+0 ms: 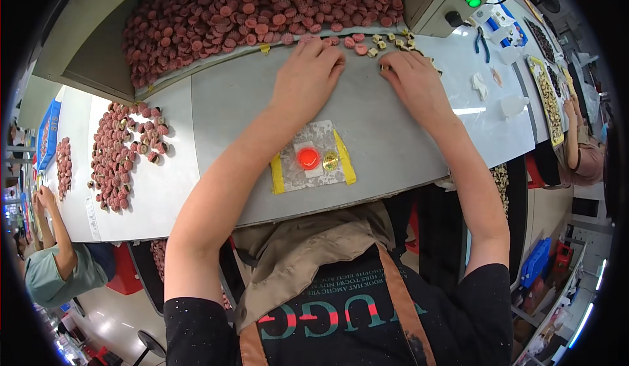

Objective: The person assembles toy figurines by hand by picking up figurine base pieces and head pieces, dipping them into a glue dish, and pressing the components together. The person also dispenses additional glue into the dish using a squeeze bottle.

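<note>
So, a big smooth grey tabletop (380,130) fills the middle of the frame, with a huge heap of dusky-pink ridged round cups (262,5) across the top and a speckled grey pad with yellow-taped sides (321,181) at centre. Left hand (306,71) is at top centre, fingers curled by the heap's edge, and honestly I can't tell if it's gripping anything. Right hand (416,81), upper right of centre, has thumb and finger pinched on a tiny cream-and-brown block (384,68), with loose matching blocks (373,53) just above.
</note>
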Demonstrator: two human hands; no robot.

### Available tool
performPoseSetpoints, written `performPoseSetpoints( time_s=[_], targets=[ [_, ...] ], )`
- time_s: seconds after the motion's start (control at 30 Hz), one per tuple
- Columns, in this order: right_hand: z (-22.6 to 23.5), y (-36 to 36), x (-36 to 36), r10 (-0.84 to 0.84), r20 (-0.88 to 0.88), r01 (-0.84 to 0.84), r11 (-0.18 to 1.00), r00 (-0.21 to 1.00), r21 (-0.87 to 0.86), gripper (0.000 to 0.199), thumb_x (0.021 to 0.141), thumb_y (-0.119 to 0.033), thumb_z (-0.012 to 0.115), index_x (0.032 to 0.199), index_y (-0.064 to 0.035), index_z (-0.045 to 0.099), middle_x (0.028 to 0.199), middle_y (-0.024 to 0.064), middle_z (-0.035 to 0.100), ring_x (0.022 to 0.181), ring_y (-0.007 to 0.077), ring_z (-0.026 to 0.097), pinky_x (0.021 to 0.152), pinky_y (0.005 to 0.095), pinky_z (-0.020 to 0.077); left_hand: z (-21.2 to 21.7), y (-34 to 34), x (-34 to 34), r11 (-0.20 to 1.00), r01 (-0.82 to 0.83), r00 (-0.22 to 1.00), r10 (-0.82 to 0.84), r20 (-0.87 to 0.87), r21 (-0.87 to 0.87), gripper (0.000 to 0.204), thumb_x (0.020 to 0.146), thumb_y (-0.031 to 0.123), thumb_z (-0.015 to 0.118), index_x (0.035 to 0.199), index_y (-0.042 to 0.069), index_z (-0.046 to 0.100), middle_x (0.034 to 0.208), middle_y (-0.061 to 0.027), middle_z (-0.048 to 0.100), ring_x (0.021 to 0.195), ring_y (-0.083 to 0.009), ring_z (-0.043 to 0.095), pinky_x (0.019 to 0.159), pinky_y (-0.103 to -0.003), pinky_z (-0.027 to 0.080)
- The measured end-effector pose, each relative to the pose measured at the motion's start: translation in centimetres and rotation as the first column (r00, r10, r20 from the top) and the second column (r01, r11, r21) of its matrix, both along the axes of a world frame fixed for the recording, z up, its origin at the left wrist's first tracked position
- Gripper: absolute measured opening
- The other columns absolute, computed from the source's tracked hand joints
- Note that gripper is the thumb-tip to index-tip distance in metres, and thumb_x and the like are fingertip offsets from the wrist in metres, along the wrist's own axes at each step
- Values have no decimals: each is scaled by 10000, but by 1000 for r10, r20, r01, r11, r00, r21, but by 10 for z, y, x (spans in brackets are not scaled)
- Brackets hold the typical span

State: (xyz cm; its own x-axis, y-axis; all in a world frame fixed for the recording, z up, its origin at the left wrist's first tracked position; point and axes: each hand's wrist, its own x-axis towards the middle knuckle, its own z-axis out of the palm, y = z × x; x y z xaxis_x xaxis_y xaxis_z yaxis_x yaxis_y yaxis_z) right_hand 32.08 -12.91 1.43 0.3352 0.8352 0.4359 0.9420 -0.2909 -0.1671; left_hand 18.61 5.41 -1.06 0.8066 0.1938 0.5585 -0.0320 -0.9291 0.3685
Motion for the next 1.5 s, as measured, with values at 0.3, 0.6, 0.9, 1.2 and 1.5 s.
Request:
performPoseSetpoints(
  time_s=[0.3,0.6,0.9,1.2,1.5],
  targets=[
    [21,-17,-68,179,-456,-241,967,872,-81,193,824,-92,708,968,-35,593,905,87,567,789,239,593,702,329,491,23,21,-100,813,-43,973,-97,-208,-580,163,914,130,626,1058,52,629,1020,-58,622,932,-178,613,784,-302,503],
    [14,-15,-97,139,-514,-166,986,846,-8,226,851,-98,685,1061,-40,623,997,91,575,860,242,597,737,321,495,36,-14,-170,29,-108,992,-65,-109,-994,425,932,119,616,1316,-30,515,1120,-58,628,1025,-139,609,922,-267,479],
    [30,-7,-108,138,-328,-200,966,935,-166,159,866,-61,648,1020,-23,642,964,95,617,892,255,608,756,337,494,25,-33,-177,-405,123,987,-42,153,-906,387,992,156,548,1333,-22,499,1177,-78,606,1058,-133,596,902,-258,478],
    [24,19,-148,283,-458,-330,944,843,-24,172,827,-41,666,996,-36,637,912,96,591,845,264,596,731,341,493,18,-39,-181,-459,201,978,44,204,-865,372,994,156,554,1329,0,504,1141,-62,608,996,-124,608,892,-257,486],
    [18,25,-155,344,-262,-371,927,902,-60,198,760,-28,707,942,-53,633,870,71,588,830,270,592,720,370,496,14,-39,-184,-452,228,971,36,238,-862,344,996,156,552,1300,1,514,1145,-73,612,1000,-138,619,893,-274,505]
  ],
)
